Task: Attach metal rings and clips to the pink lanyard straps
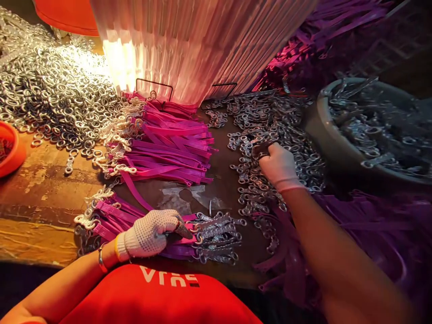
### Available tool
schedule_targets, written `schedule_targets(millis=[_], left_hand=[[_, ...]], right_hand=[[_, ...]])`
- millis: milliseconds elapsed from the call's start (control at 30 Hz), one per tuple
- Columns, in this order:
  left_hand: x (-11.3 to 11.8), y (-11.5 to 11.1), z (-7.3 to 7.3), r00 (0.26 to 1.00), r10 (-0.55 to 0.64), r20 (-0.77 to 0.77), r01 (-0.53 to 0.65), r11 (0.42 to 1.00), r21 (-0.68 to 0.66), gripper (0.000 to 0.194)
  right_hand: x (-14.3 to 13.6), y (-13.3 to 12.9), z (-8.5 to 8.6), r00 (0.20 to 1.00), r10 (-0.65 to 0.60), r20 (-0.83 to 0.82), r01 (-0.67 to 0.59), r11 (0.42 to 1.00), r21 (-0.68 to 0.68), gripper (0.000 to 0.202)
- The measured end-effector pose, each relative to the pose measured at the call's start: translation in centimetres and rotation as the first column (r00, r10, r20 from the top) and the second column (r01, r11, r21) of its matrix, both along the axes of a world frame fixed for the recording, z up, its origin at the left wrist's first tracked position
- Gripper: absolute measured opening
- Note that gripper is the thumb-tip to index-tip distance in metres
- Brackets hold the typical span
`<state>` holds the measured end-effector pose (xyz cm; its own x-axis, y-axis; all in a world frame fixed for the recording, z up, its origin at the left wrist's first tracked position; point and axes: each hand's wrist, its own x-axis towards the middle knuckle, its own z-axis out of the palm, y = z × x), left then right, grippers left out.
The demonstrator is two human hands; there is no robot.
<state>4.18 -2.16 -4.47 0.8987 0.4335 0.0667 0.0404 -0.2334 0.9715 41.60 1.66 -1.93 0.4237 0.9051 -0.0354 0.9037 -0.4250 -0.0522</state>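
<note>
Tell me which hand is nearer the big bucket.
Right. The right hand is at the heap of metal links beside the bucket; the left hand is farther off, at the pink straps in front of the person.

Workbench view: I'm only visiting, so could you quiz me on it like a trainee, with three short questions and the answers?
1. True or false: both hands are bare.
2. Which metal pieces is the right hand among: rings or links?
3. Fill the gap: in the picture, the bucket stands to the ____ of the straps.

Key:
1. False: the left hand and the right hand are gloved.
2. Links.
3. Right.
</note>
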Motion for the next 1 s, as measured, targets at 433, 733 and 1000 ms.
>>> schedule_targets(millis=[433, 733, 1000], left_hand=[[0.2, -0.4, 0.1, 0.939, -0.045, -0.341, 0.159, 0.936, 0.313, 0.020], [0.3, 0.1, 1.6, 0.978, -0.133, -0.158, 0.089, 0.963, -0.256, 0.039], [-0.2, -0.6, 1.4, 0.924, 0.286, -0.254, -0.314, 0.186, -0.931, 0.046]], right_hand=[[-17.9, -8.8, 1.2, 0.389, 0.590, -0.707, -0.569, 0.758, 0.319, 0.046], [-18.5, -9.1, 1.2, 0.442, 0.517, -0.733, -0.431, 0.839, 0.332, 0.039], [-18.6, -9.9, 0.6, 0.313, 0.317, -0.895, 0.103, 0.926, 0.364, 0.023]])
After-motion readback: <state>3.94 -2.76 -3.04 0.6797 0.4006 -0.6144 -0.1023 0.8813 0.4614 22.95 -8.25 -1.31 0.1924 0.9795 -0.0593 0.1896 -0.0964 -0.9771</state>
